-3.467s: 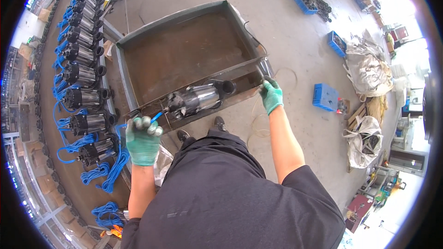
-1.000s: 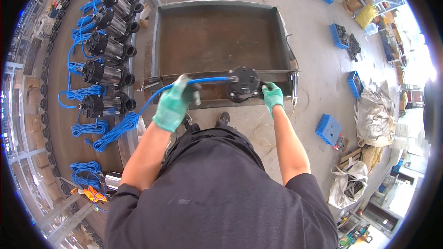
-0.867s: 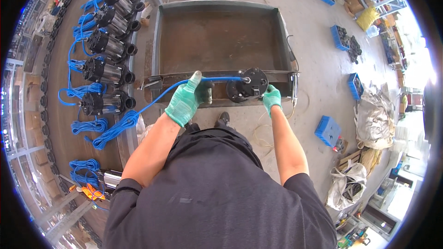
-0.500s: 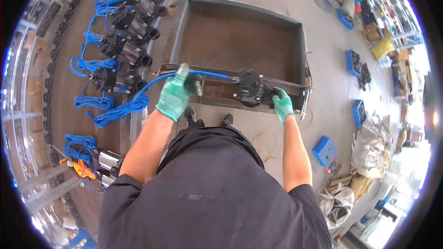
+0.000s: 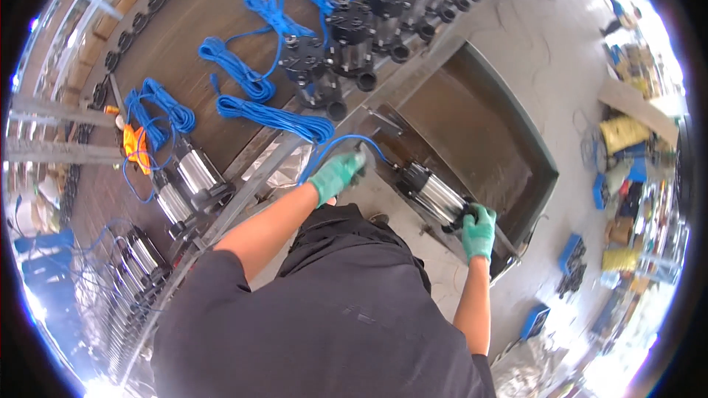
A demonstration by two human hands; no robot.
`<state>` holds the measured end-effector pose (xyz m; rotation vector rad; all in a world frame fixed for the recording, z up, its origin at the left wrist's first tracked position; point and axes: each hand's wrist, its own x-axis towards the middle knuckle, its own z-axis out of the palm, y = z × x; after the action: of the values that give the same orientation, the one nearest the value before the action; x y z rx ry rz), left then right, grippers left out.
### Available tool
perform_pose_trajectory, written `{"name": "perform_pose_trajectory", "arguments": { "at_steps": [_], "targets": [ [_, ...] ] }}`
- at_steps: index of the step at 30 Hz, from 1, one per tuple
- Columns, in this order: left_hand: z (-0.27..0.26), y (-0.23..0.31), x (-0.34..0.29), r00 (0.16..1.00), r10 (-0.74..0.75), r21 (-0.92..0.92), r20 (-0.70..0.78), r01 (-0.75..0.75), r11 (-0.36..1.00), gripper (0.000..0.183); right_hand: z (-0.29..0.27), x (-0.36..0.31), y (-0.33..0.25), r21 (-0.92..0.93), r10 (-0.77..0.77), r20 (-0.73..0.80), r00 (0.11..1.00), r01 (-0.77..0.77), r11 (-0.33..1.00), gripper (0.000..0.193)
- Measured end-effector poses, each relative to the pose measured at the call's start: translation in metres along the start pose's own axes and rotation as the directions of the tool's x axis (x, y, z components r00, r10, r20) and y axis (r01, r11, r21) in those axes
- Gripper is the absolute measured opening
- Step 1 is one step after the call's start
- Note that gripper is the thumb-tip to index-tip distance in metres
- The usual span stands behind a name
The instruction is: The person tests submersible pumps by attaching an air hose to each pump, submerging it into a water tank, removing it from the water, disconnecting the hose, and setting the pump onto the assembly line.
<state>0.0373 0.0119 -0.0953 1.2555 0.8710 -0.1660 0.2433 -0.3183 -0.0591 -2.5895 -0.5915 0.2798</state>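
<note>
Currently at centre: one pump, steel barrel, black ends, lying on its side along the near edge of a metal tray; whether fully resting there, cannot tell.

Right hand: green glove, fingers curled round the black end farthest right.

Left hand: green glove, fingers partly bent, blurred, just beside the blue cable leaving the pump's left end; whether it grips the cable, cannot tell.

Handling, by judgement: heavy and rigid; barrel smooth, likely slippery under gloves; cable bendable, its joint the weaker part. Best hold: one hand at each black end, or a palm beneath the barrel; not by the cable.

Surroundings: far left, a row of similar pumps on a brown bench; nearer, a tied blue coil; at left, two barrels beside an orange item; right, a blue crate on the floor.
</note>
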Motion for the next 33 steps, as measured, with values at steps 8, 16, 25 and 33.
{"name": "perform_pose_trajectory", "arguments": {
  "at_steps": [8, 16, 25, 33],
  "targets": [
    [-0.097, -0.013, -0.092, 0.939, 0.344, -0.812, 0.010, -0.193, 0.551, 0.036, 0.013, 0.000, 0.034, 0.185, 0.137, 0.015, 0.990, -0.138, 0.973, 0.037],
    [-0.108, -0.067, 0.089, 0.634, -0.135, -0.431, -0.761, -0.339, 0.836, 0.049, 0.017, 0.028, 0.080, 0.316, 0.269, 0.323, 0.908, -0.371, 0.873, 0.048],
    [-0.109, -0.015, 0.045, 0.600, -0.215, -0.518, -0.771, -0.393, 0.760, 0.026, -0.006, 0.018, 0.015, 0.400, 0.297, 0.485, 0.822, -0.510, 0.761, 0.055],
    [-0.136, -0.005, -0.170, 0.683, 0.194, -0.548, -0.704, -0.697, 0.463, 0.063, 0.020, 0.008, -0.127, 0.537, -0.060, 0.655, 0.753, -0.408, 0.738, 0.059]
  ]
}}
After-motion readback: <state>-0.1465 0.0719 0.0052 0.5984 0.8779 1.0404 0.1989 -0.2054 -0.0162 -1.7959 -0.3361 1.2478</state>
